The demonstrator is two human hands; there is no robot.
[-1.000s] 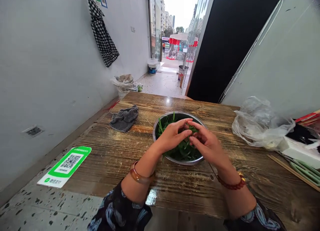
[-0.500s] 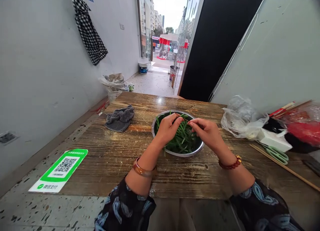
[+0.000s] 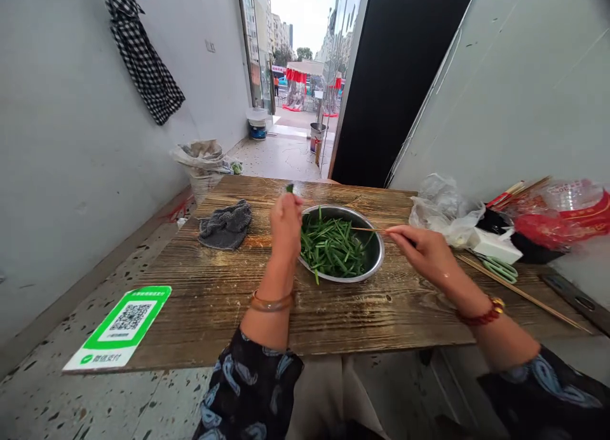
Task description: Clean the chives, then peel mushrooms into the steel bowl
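Sleeves [image 3: 248,389]: black with blue patterns, one on each arm.
QR card [image 3: 126,319]: green and white, lying at the near left corner of the wooden table [image 3: 343,325].
Right hand [image 3: 422,252]: thumb and fingers pinched together on a thin stick [image 3: 366,229], which reaches left over the bowl; a red beaded bracelet [image 3: 482,314] circles the wrist.
Metal bowl [image 3: 374,255]: on the table between the hands, with cut green stalks [image 3: 333,249] heaped inside, one poking over the near rim.
Left hand [image 3: 284,227]: at the bowl's left side, hiding part of its rim; fingers curled closed around a green piece [image 3: 290,188] whose tip shows above them; a brown bangle [image 3: 271,302] below.
Grey cloth [image 3: 226,225]: crumpled on the table, left of the left hand.
Green-handled scissors [image 3: 502,268]: at the right, beside a white box [image 3: 495,244].
Plastic bag [image 3: 441,211]: clear, crumpled, at the table's far right.
Checked garment [image 3: 145,68]: hanging on the left wall.
Bucket [image 3: 316,135]: on the floor by the doorway.
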